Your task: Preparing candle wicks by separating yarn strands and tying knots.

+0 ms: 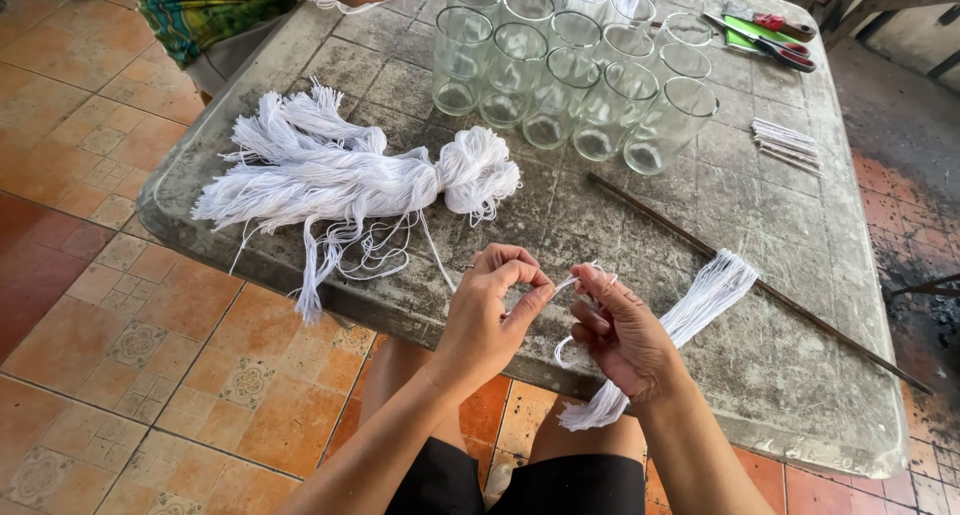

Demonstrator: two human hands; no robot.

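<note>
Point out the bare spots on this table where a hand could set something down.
Bare grey tabletop lies right of the thin dark stick, and between the big white string bundle and that stick. Crowded: the clear glass jars at the far side, with red-handled scissors beside them.

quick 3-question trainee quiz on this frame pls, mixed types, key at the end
1. True or false: the left hand pinches a white string that runs to the right hand.
2. What does the right hand grip? A) scissors B) a bundle of cut strings C) a glass
3. What lies between the glasses and the hands?

Key:
1. True.
2. B, the bundle; the scissors lie at the table's far edge.
3. A long thin stick, slanting across the table.
</note>
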